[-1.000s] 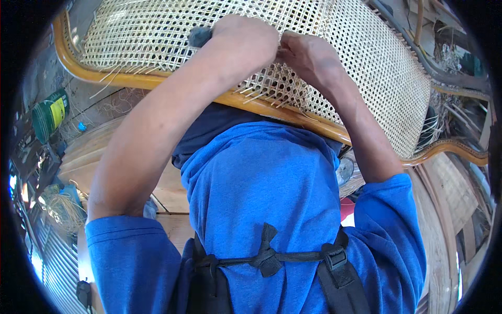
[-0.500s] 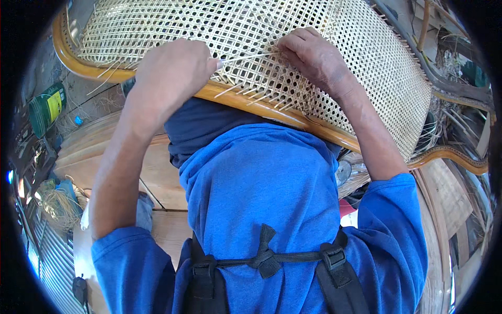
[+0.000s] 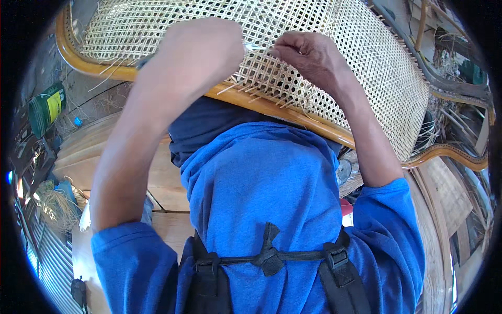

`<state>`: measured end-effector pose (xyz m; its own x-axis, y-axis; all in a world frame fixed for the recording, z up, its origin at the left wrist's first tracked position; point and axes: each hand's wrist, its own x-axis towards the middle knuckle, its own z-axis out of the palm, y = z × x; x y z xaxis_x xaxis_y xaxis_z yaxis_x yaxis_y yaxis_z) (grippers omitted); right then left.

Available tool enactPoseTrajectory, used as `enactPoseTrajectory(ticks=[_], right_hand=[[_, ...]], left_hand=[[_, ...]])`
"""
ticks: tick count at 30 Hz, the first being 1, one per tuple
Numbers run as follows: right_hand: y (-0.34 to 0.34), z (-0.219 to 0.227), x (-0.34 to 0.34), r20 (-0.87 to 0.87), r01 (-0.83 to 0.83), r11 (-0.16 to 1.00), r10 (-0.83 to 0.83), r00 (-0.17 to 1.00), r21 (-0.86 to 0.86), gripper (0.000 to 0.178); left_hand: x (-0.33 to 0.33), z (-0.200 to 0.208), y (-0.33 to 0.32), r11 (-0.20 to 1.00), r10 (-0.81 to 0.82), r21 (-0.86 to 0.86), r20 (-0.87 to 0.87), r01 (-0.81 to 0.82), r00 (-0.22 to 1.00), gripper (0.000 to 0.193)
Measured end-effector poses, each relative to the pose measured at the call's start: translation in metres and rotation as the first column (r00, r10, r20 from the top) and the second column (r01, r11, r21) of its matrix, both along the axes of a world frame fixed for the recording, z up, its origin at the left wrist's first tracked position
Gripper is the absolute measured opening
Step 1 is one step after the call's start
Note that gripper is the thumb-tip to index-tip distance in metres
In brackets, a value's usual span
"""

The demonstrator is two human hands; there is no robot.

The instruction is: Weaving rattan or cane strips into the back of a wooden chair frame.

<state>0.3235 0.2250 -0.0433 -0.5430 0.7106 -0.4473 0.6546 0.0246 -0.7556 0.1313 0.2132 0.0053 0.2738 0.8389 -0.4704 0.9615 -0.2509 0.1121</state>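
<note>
A woven cane panel [image 3: 366, 68] in a curved, varnished wooden frame [image 3: 282, 111] lies across my lap. Its weave is open and pale, and several loose strand ends stick out over the near rail. Above the weave, my left hand [image 3: 204, 55] is closed, back turned up and slightly blurred, its fingertips mostly hidden. Close by on the right, my right hand [image 3: 311, 55] pinches a thin cane strand [image 3: 265, 49] between thumb and fingers. Only a short piece of that strand shows, running between the two hands.
At the left a green container [image 3: 47, 110] with a yellow label lies tilted. Below it sits a bundle of loose cane strands [image 3: 57, 206]. Wooden boards [image 3: 444, 199] stand at the right, near a dark curved frame piece [image 3: 455, 89].
My left hand has risen and moved right, closer to my right hand, shortening the visible strand between them. My right hand has shifted only slightly, its fingers turned a little.
</note>
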Motion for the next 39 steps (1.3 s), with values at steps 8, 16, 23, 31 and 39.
enactPoseTrajectory(ticks=[8,16,23,31,39], right_hand=[[-0.005,-0.021,0.005,0.239,0.005,0.995,-0.029,0.971,0.101,0.025],[-0.007,-0.016,0.012,0.212,0.054,0.997,-0.065,0.975,0.059,0.017],[-0.003,-0.011,0.007,0.283,0.009,1.000,-0.010,0.959,0.007,0.020],[-0.012,-0.025,0.001,0.258,0.016,0.974,-0.076,0.963,0.226,0.023],[-0.013,-0.012,-0.003,0.324,0.161,0.982,-0.186,0.927,0.103,0.018]], left_hand=[[0.031,-0.027,0.022,0.952,-0.301,-0.057,-0.010,0.300,0.954,0.016],[0.046,-0.040,0.030,0.909,-0.404,-0.098,0.040,0.406,0.914,0.015],[0.038,-0.045,0.013,0.931,-0.363,-0.014,0.065,0.365,0.929,0.015],[0.037,-0.038,0.014,0.973,-0.228,-0.027,0.087,0.231,0.970,0.020],[0.038,-0.034,0.005,0.973,-0.193,-0.121,0.054,0.199,0.980,0.022]])
